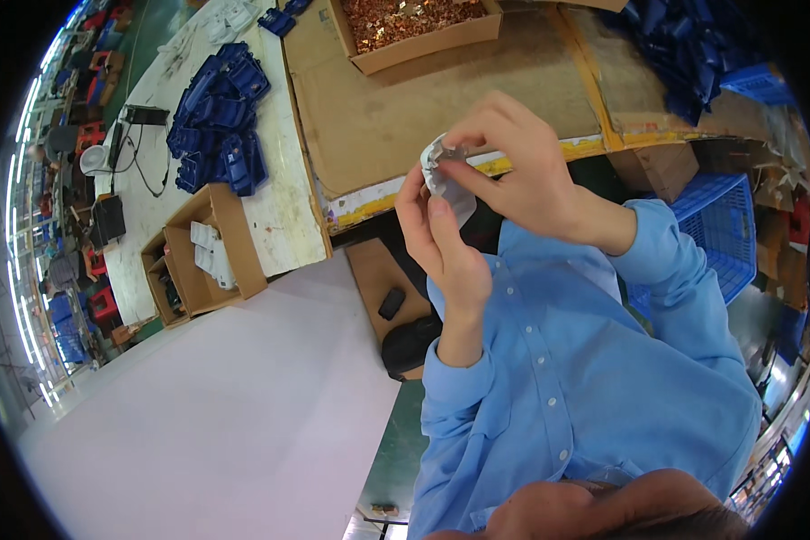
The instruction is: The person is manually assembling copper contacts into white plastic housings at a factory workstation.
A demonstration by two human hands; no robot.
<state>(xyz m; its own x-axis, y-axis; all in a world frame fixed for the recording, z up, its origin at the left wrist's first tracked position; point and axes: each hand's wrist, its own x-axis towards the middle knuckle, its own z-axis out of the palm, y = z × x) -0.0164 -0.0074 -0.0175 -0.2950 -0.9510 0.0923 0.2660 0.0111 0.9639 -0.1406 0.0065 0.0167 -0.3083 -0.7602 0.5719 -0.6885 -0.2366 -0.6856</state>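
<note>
My left hand (445, 252) grips a small white plastic housing (459, 200) from below, thumb on one side and fingers on the other. It is held up in front of my body, near the table's edge. My right hand (531, 166) reaches over to the housing's upper end, thumb and fingertips closed together at its opening. Whatever lies between those fingertips is too small and hidden to make out. Beyond my hands, an open cardboard box (430, 47) of small copper-coloured metal pieces (405, 20) rests on the cardboard-covered table (360, 135).
Dark blue plastic housings (220, 112) lie heaped at the left, with more blue parts (670, 49) at the far right. A cardboard box (247, 247) holds white parts (211, 256). Blue crates (715, 234) stand to my right. A white board (234, 405) fills the lower left.
</note>
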